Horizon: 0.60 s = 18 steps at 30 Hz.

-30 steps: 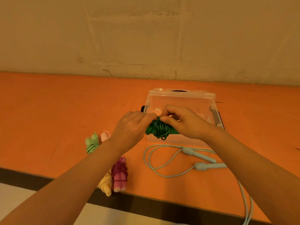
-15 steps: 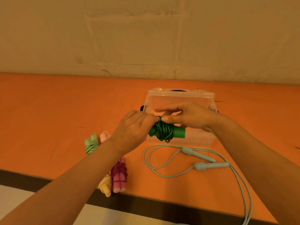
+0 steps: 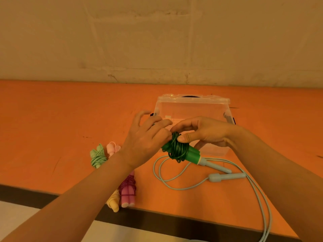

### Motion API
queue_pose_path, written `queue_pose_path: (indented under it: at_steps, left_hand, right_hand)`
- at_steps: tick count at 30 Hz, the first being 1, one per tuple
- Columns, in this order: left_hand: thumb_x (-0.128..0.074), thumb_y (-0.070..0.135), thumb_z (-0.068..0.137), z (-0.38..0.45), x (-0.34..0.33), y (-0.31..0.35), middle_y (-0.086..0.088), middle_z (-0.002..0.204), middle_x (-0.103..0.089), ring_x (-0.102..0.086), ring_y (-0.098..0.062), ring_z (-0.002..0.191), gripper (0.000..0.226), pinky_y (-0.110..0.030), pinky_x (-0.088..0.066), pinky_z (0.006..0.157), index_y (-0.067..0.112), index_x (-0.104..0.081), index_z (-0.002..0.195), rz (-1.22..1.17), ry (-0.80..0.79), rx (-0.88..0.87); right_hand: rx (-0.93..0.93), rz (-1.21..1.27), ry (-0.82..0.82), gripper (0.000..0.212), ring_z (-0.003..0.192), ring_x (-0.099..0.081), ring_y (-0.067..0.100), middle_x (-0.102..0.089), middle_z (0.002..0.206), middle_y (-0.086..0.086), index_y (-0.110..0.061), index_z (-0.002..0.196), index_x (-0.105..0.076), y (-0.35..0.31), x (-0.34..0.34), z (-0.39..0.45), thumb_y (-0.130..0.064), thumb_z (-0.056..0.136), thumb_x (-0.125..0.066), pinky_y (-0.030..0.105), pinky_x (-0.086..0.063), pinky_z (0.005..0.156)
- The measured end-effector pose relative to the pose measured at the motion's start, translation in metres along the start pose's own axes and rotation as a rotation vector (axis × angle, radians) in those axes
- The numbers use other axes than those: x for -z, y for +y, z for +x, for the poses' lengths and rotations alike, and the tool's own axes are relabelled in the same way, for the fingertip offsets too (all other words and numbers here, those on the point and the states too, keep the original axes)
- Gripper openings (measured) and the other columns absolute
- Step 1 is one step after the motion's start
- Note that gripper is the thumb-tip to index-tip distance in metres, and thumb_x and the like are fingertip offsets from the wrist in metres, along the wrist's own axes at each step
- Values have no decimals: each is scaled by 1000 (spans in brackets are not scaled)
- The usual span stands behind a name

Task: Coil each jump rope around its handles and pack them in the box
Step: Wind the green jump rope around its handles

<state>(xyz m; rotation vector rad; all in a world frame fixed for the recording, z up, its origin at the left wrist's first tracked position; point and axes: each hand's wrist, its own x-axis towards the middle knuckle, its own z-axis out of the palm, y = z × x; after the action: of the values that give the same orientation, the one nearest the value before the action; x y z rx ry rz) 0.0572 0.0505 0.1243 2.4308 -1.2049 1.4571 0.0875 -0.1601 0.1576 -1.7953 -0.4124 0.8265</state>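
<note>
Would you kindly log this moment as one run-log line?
both hands grip green rope bundle | blue rope uncoiled | box holds no rope

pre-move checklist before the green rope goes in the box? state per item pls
1. Dark green jump rope coiled around its handles: ok, cord wound round the middle.
2. Loose cord end tucked in: cannot tell, the fingers cover it.
3. Grip on the bundle: ok, left hand and right hand both hold it.
4. Clear plastic box open to receive it: cannot tell, too transparent to see whether a lid is on.
5. Remaining ropes coiled: not ok, the pale blue jump rope lies uncoiled on the orange table.
6. Other coiled bundles packed: not ok, the magenta-corded pink bundle lies by the table edge.
</note>
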Motion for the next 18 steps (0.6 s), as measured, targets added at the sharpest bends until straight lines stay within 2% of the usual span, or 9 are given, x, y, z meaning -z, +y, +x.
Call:
queue_pose_path:
  at_steps: [3, 6, 9, 13, 16, 18]
  left_hand:
    - [-68, 22, 88, 2, 2, 1, 2, 94, -70, -56, -19, 86, 16, -44, -33, 81, 19, -69, 73, 151, 41, 124]
    - [-65, 29, 91, 0, 1, 3, 5, 82, -61, -50, -18, 76, 14, -38, -22, 71, 24, -66, 79, 137, 47, 248]
    - [-64, 28, 92, -3, 2, 5, 4, 71, -57, -49, -19, 67, 16, -36, -22, 70, 21, -69, 78, 66, 12, 294]
    - [-64, 23, 92, -3, 2, 6, 4, 68, -61, -47, -18, 60, 18, -33, -26, 68, 16, -70, 76, -6, 1, 272]
    - [-60, 18, 93, -7, -1, 9, 3, 68, -62, -43, -16, 62, 17, -32, -27, 66, 13, -69, 80, -34, 2, 248]
    - [-57, 15, 93, -8, -4, 11, 1, 67, -61, -44, -16, 61, 13, -32, -28, 64, 12, -66, 84, -87, -9, 245]
  right_hand:
    - [41, 37, 62, 26, 95, -62, 21, -64, 112, -2, -15, 104, -63, 2, -1, 6, -17, 79, -73, 41, -53, 71]
    - [60, 24, 85, 28, 91, -61, 20, -62, 109, -4, -13, 105, -62, 0, -1, 8, -15, 80, -73, 40, -54, 69]
    - [81, 18, 101, 31, 91, -61, 21, -62, 109, -4, -11, 107, -60, 0, -2, 8, -15, 80, -73, 40, -53, 67]
    - [73, -40, 67, 21, 91, -62, 21, -60, 112, -1, -19, 102, -62, -2, -3, 8, -15, 83, -70, 49, -54, 74]
    - [57, -115, 15, 18, 90, -64, 21, -58, 116, 3, -21, 103, -61, -4, -4, 7, -17, 87, -67, 43, -56, 70]
    - [53, -139, 3, 17, 83, -66, 16, -59, 112, 3, -18, 104, -60, -4, -5, 7, -15, 88, -66, 38, -57, 66]
